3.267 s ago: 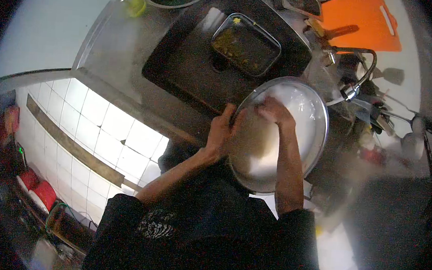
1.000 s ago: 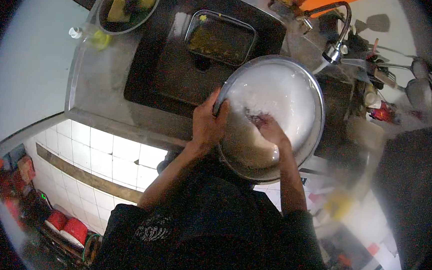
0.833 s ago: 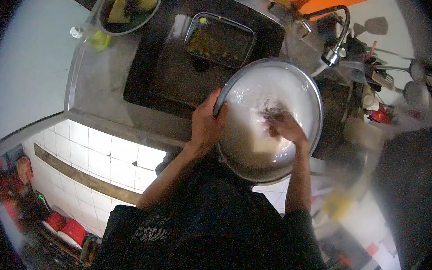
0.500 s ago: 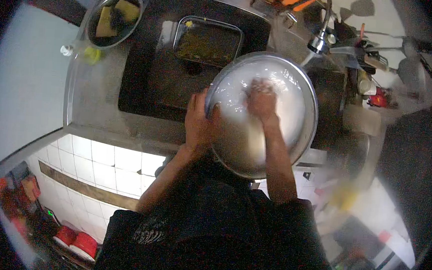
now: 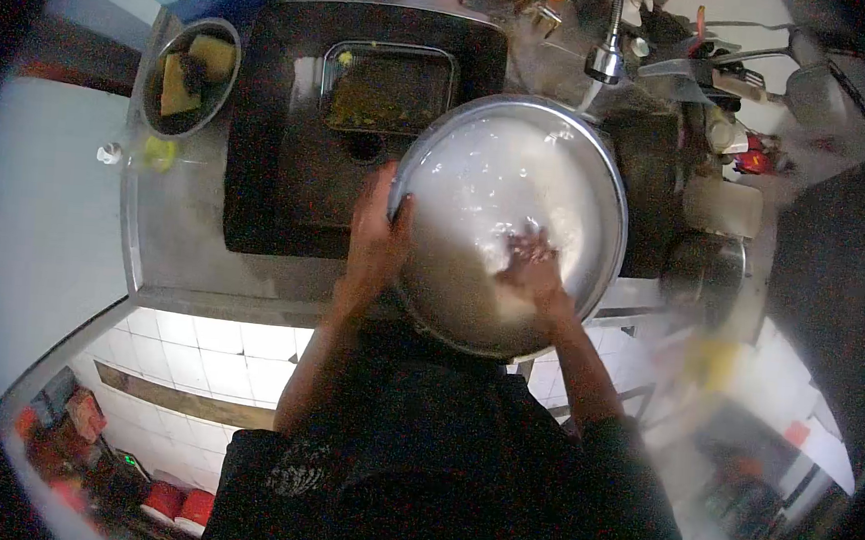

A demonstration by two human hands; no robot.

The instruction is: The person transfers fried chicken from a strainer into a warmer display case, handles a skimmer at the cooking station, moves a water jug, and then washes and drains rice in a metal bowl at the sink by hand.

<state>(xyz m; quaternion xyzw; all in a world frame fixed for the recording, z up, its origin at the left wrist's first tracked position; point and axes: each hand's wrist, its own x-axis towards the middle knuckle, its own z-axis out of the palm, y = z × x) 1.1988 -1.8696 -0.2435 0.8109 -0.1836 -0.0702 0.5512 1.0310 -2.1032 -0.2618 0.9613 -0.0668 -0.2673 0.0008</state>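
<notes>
A large round metal bowl filled with cloudy white liquid rests near the sink's front right. My left hand grips its left rim, thumb on the inner side and fingers outside. Inside the bowl, my right hand dips into the liquid at the lower middle, its fingers spread and partly under the surface. Pale grains seem to lie at the bottom, though the cloudiness hides most of them. Above the bowl's upper right edge, a faucet head points down towards it.
A rectangular tray with yellow-green scraps sits in the dark sink, beside a round drain hole. At the left, a bowl holds yellow sponges and a dark scrubber. Utensils, a red-labelled container and a metal pot stand right.
My right hand has moved from the bowl's upper part to its lower middle, fingers now spread. My left hand keeps its hold on the rim. The view has shifted, with more of the back left visible.
</notes>
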